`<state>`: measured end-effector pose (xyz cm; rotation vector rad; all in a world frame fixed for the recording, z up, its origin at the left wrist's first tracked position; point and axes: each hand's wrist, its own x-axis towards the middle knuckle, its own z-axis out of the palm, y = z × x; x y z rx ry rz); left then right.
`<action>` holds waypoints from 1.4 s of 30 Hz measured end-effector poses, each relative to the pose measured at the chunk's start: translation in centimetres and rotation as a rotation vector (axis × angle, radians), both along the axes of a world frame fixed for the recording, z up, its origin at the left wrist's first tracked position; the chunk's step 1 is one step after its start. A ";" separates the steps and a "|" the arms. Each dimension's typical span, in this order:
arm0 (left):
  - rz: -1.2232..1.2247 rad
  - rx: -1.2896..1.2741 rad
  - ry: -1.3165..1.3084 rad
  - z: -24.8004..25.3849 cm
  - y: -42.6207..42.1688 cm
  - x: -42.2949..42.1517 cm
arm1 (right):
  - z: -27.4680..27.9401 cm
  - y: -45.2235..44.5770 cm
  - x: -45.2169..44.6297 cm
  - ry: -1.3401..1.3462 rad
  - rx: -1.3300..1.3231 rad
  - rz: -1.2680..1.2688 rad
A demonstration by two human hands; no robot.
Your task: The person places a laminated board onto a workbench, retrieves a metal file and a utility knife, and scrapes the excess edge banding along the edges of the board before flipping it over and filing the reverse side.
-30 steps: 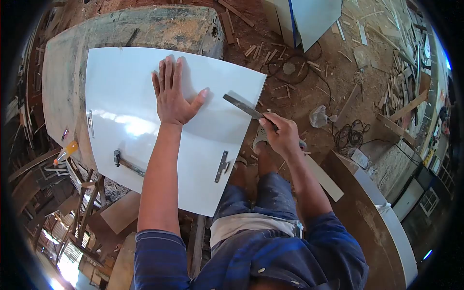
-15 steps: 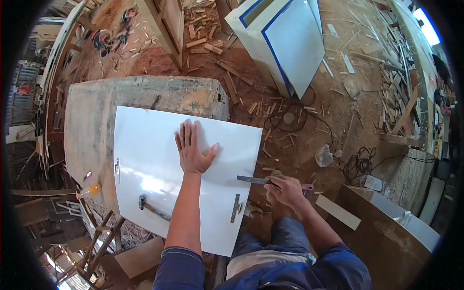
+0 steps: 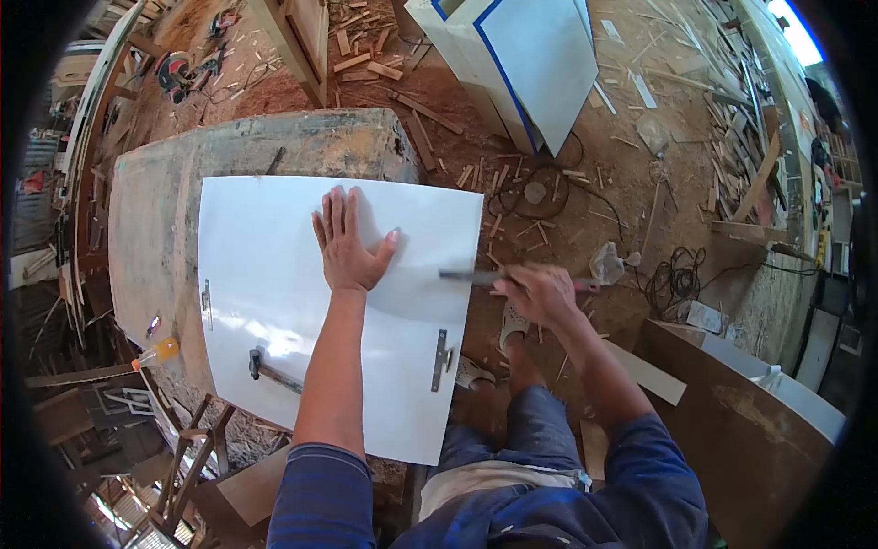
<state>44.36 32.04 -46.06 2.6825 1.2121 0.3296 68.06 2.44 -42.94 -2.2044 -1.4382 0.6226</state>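
My left hand lies flat on a white panel, its fingers spread. The panel rests on a worn workbench. My right hand is wrapped round a file-like metal tool, whose blade reaches over the panel's right edge; both are slightly blurred. A metal hinge sits near the panel's lower right edge, and another hinge near its left edge. A hammer lies on the panel, its handle partly hidden behind my left forearm.
An orange bottle lies at the bench's left edge. White boards with blue edging stand beyond the bench. Wood scraps litter the floor. Coiled black cable lies to the right, above a brown cabinet-like piece.
The camera view has shifted. My right hand and the tool have moved along the panel's right edge and changed angle. My left hand has stayed flat on the panel.
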 end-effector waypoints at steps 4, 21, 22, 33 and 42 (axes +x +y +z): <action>-0.013 0.008 -0.002 0.0 -0.1 -0.3 | 0.3 3.9 -0.3 -0.077 0.031 0.034; -0.014 0.029 0.017 -0.2 0.1 -0.1 | 0.1 2.1 3.8 -0.057 0.089 0.184; -0.008 0.030 0.020 -0.1 0.2 -0.1 | -0.1 2.1 4.4 -0.040 0.079 0.192; -0.044 0.011 0.101 -0.1 0.3 0.0 | -0.7 2.9 7.2 -0.034 0.072 0.275; -0.058 0.029 0.113 -0.1 0.3 0.0 | -0.9 5.4 8.2 -0.095 0.077 0.313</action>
